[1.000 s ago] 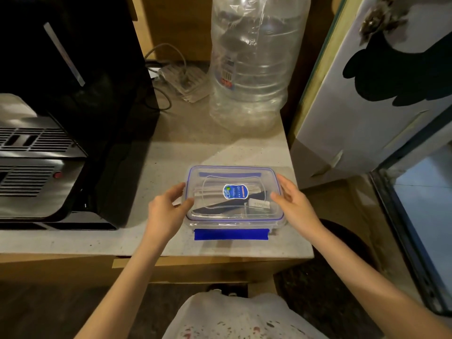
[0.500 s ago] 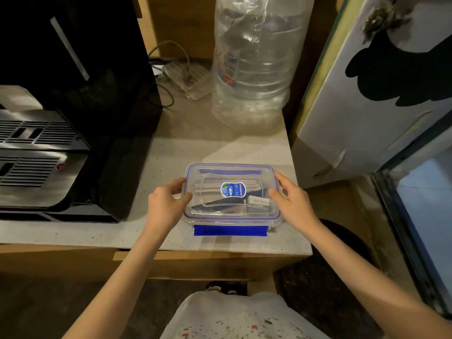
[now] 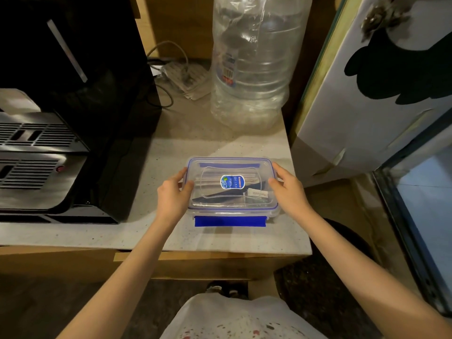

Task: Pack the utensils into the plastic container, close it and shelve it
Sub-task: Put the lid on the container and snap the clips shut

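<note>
The plastic container (image 3: 231, 189) rests on the table (image 3: 171, 152), near its front right corner, lid on. Through the clear lid I see a dark utensil (image 3: 215, 195) lying diagonally and a small white packet (image 3: 257, 193) toward the right end. The front latch, a blue flap (image 3: 230, 221), sticks out flat toward me and looks unfastened. A second blue flap (image 3: 228, 165) shows at the far edge; I cannot tell whether it is locked.

My left hand (image 3: 172, 198) clasps the container's left end, thumb on the lid rim, fingers (image 3: 179, 172) curled around the side. My right hand (image 3: 288, 192) clasps the right end the same way. Both grips are narrow, closed on the container.

Step in hand, as I judge it: seating the lid before latching.

Hazards from here:
- Lifting with the front flap unlatched. The lid may pop off and the contents spill.
- Pressing one end only. The lid may seat crooked, and the flap will not catch.
- Sliding the container forward. It sits close to the table edge and could tip off.
- Swinging it back or right. The large water bottle (image 3: 254, 64) stands behind and the cardboard panel (image 3: 367, 113) beside, both within reach of a careless move.
</note>
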Motion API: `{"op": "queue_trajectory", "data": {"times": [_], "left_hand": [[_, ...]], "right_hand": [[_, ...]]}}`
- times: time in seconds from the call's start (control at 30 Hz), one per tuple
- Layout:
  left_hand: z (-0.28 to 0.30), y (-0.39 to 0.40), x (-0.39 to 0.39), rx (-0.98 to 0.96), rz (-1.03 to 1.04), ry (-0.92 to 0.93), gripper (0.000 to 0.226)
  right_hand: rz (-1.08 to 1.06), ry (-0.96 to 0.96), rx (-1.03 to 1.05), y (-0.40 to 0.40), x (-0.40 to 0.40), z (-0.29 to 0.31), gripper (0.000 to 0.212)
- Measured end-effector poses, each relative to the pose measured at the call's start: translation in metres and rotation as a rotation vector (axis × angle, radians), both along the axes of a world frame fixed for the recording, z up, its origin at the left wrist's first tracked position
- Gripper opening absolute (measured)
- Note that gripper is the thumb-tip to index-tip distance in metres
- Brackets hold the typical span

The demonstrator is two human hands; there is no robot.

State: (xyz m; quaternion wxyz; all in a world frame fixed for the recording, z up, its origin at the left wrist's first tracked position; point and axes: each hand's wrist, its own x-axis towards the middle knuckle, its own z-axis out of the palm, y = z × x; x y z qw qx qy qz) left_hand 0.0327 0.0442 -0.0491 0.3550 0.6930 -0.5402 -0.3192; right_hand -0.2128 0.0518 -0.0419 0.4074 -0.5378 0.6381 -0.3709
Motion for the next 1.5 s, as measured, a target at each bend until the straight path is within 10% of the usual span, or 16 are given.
{"op": "queue_trajectory", "data": {"times": [0.43, 0.73, 1.03, 1.5], "left_hand": [[-0.008, 0.005, 0.005, -0.064, -0.172, -0.035, 0.051], [0.012, 0.029, -0.009, -0.384, -0.632, -0.685, 0.058], [-0.003, 0.034, -0.014, -0.389, -0.714, -1.002, 0.088], [0.003, 0.023, 0.003, -0.462, -0.799, -0.768, 0.059]], "right_hand": [[-0.019, -0.284, 0.055, -0.001, -0.006, -0.011, 0.045], [0.46, 0.578, -0.409, 0.024, 0.011, 0.003, 0.038], [0.569, 1.075, -0.562, 0.035, 0.023, -0.015, 0.079], [0.542, 0.601, -0.499, 0.029, 0.012, -0.01, 0.051]]}}
